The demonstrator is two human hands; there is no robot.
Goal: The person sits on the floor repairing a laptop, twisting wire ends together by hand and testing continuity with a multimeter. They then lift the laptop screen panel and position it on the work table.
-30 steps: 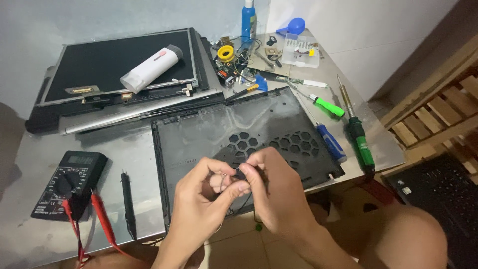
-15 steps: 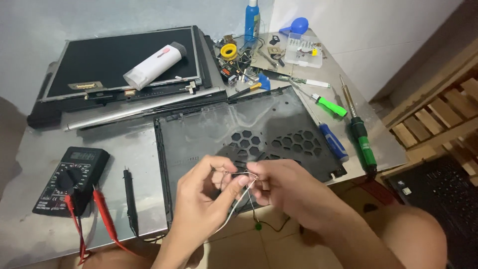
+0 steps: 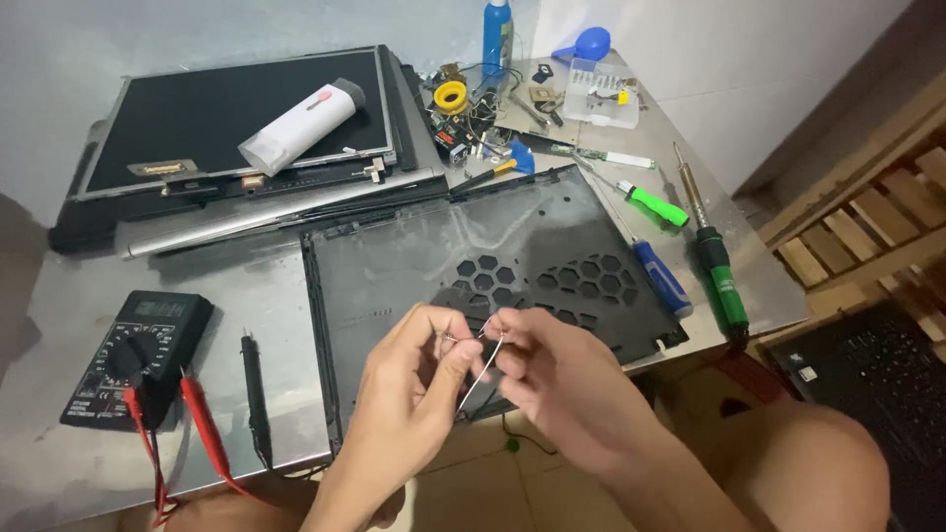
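Note:
My left hand [image 3: 419,389] and my right hand [image 3: 557,379] meet above the front edge of a black laptop bottom cover [image 3: 493,271] with honeycomb vents. Between the fingertips of both hands runs a thin pale wire [image 3: 480,374], pinched at its upper end and hanging down toward me. What exactly sits at the pinch point is too small to tell.
On the grey metal table [image 3: 266,296]: a black multimeter [image 3: 138,355] with red probes [image 3: 202,424], a black probe [image 3: 256,394], a laptop screen panel [image 3: 177,138] with a white tube [image 3: 301,123], blue screwdriver [image 3: 662,278], green screwdriver [image 3: 652,205], green-handled soldering iron [image 3: 717,271], small parts. A keyboard [image 3: 867,384] lies right.
The small dark piece held between my fingers a second ago is no longer seen; a thin pale wire now shows between my hands. The view shifted slightly.

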